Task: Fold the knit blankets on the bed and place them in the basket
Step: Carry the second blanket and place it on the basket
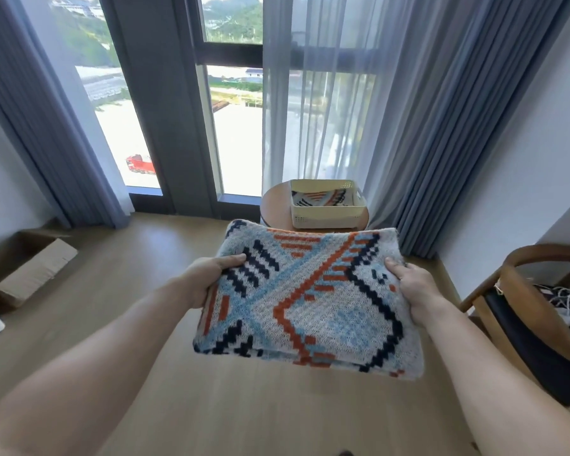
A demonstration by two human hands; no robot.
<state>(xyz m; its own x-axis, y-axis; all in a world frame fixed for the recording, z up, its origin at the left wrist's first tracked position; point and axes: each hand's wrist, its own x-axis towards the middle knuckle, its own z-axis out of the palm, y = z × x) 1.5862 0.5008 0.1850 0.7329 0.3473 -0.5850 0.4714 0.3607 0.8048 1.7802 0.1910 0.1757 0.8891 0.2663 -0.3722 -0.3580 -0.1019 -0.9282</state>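
The folded blanket (306,301) occupies frame centre, the left hand (208,278) and right hand (412,284) at its sides. Above it, the basket (326,218) sits on a table (275,205), a second blanket (320,197) inside.

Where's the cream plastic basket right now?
Head view, upper centre-right: the cream plastic basket sits on the round wooden side table by the sheer curtain, beyond the held folded knit blanket.

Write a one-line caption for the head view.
The left hand and right hand hold a folded knit blanket before a cream basket on a round table, another blanket already inside.
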